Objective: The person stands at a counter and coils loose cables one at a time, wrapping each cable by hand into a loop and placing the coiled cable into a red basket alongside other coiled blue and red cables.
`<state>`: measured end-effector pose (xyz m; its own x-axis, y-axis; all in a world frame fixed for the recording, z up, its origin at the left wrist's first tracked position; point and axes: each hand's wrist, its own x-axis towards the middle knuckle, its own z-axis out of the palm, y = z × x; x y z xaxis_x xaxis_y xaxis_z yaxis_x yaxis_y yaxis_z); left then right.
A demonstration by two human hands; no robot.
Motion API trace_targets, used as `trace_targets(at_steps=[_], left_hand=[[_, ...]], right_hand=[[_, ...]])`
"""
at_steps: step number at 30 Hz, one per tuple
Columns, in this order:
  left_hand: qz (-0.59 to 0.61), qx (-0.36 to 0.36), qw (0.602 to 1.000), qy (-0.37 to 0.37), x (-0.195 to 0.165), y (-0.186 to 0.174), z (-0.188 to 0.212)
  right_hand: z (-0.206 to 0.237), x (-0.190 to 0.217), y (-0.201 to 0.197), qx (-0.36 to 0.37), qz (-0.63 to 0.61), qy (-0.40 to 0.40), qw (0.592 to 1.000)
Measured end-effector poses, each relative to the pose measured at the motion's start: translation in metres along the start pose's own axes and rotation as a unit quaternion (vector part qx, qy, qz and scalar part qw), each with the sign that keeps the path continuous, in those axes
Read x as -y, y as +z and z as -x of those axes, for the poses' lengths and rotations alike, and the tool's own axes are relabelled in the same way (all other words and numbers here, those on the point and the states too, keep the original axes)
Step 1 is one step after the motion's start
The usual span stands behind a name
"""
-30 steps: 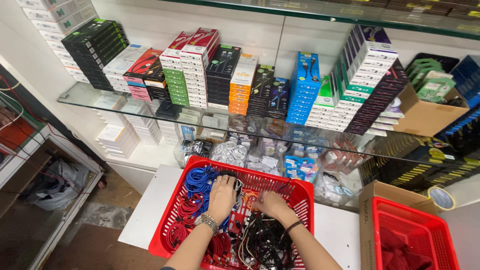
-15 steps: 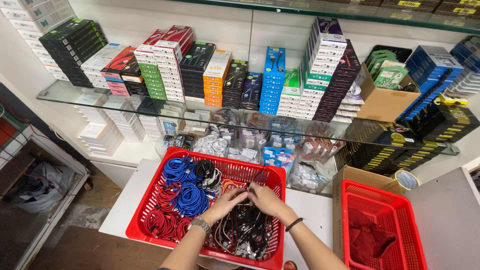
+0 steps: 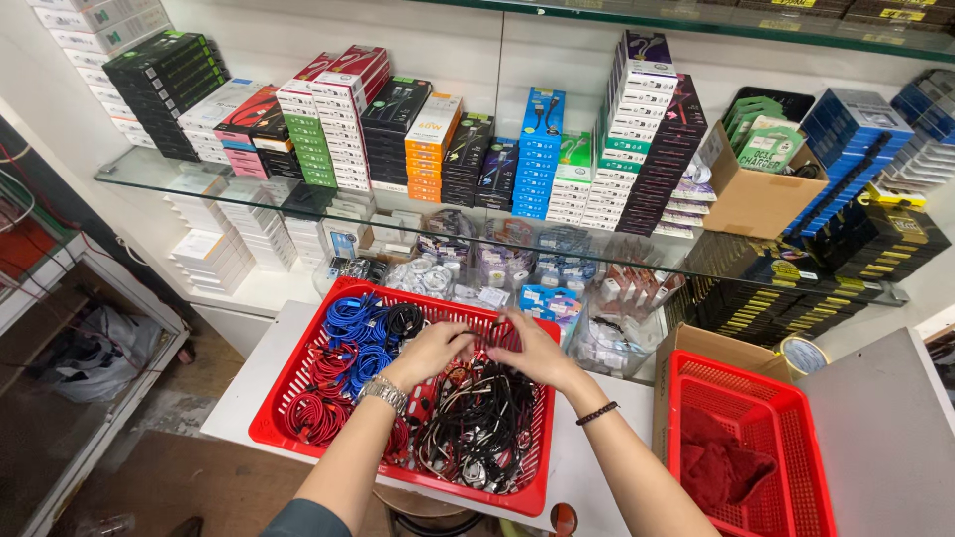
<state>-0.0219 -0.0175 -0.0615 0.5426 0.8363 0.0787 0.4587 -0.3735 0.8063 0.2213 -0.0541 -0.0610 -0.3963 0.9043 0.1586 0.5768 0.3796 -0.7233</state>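
A red plastic basket (image 3: 288,393) full of coiled cables sits on a white table (image 3: 249,373). Blue cables (image 3: 350,323) lie at its back left, red cables (image 3: 318,393) at the front left, black cables (image 3: 477,423) on the right. My left hand (image 3: 430,350), with a metal watch at the wrist, and my right hand (image 3: 527,348), with a dark bead bracelet, meet over the basket's back middle. Both have fingers curled on a cable bundle between them; the bundle itself is mostly hidden.
A second red basket (image 3: 776,398) holding a dark red cloth stands at the right, inside a cardboard box (image 3: 696,343). Behind is a glass shelf (image 3: 159,174) stacked with coloured boxes; bagged accessories lie under it. A tape roll (image 3: 801,353) and grey surface (image 3: 880,438) are at right.
The view has shifted, so the basket sits more to the left. My hands moved from the basket's middle toward its back edge and came together.
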Motion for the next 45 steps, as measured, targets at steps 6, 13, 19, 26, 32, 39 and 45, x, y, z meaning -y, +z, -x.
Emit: trace_targets(at_steps=[6,13,19,26,32,39,45], left_hand=[[0.243,-0.103,0.959,-0.099,-0.021,-0.036,-0.019],[0.354,-0.274,0.890,-0.086,0.031,-0.103,-0.002],[0.297,-0.349,0.871,-0.180,0.060,-0.106,0.039],[-0.119,-0.232,0.965,-0.038,0.027,0.015,0.023],[0.175,-0.058,0.983,0.010,-0.033,0.092,0.034],[0.212,-0.100,0.962,-0.140,0.027,0.041,0.047],[0.349,-0.094,0.928,-0.088,0.041,-0.006,0.033]], right_hand=[[0.000,0.029,-0.029,0.166,-0.167,0.088,0.968],[0.035,0.000,-0.111,0.193,-0.270,0.190,0.924],[0.046,-0.010,-0.169,0.046,-0.177,0.198,0.963],[-0.009,0.051,-0.144,-0.072,-0.492,0.070,0.865],[-0.036,0.134,-0.162,-0.073,-0.537,0.032,0.840],[0.007,0.107,-0.230,-0.283,-0.460,-0.083,0.838],[0.040,0.036,-0.181,-0.107,-0.078,0.275,0.952]])
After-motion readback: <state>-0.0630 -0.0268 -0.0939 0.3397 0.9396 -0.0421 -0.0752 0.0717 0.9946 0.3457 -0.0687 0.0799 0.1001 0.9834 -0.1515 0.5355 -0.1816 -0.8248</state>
